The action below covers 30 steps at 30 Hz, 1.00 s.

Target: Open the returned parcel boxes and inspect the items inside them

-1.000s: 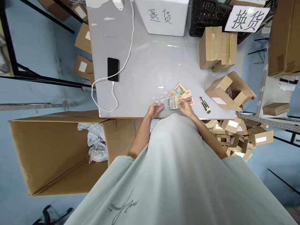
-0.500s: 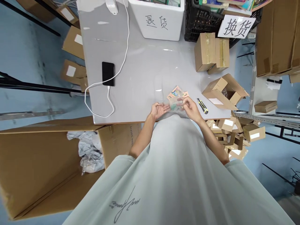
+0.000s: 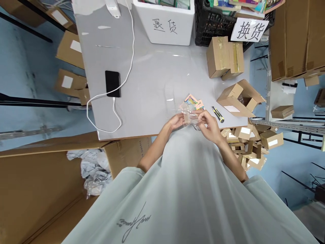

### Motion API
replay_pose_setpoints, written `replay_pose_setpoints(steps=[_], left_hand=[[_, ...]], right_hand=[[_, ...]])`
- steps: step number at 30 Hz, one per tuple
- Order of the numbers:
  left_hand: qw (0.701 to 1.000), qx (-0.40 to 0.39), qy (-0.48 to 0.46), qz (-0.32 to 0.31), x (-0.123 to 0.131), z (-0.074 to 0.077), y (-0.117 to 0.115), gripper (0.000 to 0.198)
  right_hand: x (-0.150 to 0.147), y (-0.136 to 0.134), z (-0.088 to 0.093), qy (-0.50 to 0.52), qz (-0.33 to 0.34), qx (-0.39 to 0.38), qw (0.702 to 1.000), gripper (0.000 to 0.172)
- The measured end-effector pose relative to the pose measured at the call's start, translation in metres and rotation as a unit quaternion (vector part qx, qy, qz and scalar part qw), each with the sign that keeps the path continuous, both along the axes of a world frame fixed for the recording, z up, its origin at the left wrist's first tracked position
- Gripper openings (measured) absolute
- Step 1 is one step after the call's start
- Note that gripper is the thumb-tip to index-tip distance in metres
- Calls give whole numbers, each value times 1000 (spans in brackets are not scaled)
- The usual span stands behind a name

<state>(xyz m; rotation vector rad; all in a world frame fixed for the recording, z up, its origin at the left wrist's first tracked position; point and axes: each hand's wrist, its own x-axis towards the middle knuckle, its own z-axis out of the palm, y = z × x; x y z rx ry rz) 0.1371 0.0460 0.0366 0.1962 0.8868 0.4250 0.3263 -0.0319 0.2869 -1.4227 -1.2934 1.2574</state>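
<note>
Both of my hands meet just above the near edge of the grey table (image 3: 152, 78). My left hand (image 3: 175, 121) and my right hand (image 3: 207, 122) are closed on the two sides of a clear plastic bag (image 3: 189, 117) held between them. A few colourful cards (image 3: 193, 101) lie on the table right behind the bag. A yellow and black utility knife (image 3: 217, 114) lies just right of my right hand.
A black phone (image 3: 112, 83) on a white cable (image 3: 127, 74) lies at the table's left. A white bin (image 3: 166, 22), a black crate (image 3: 215, 20), two taped boxes (image 3: 224, 57) and an open box (image 3: 240, 98) stand behind. Small boxes (image 3: 251, 145) pile at the right; a large carton (image 3: 38, 189) stands left.
My hands lifted the clear bag off the table and drew together around it. The view shifted left and down a little.
</note>
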Motion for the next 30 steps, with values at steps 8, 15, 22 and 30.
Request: replay_pose_setpoints(steps=[8,15,22,30], left_hand=[[998,-36,-57,10,16,2,7,29],[995,-51,-68,47,-5,10,2,39],[994,-20,3,108,-5,10,-1,20],[979,94,145,106,-26,26,2,64]], right_hand=[[0,-5,-4,0,-54,3,999,16],[12,-8,-7,9,-74,21,997,23],[24,-7,-24,0,-64,-5,998,14],[88,6,-116,-94,-157,-63,981,55]])
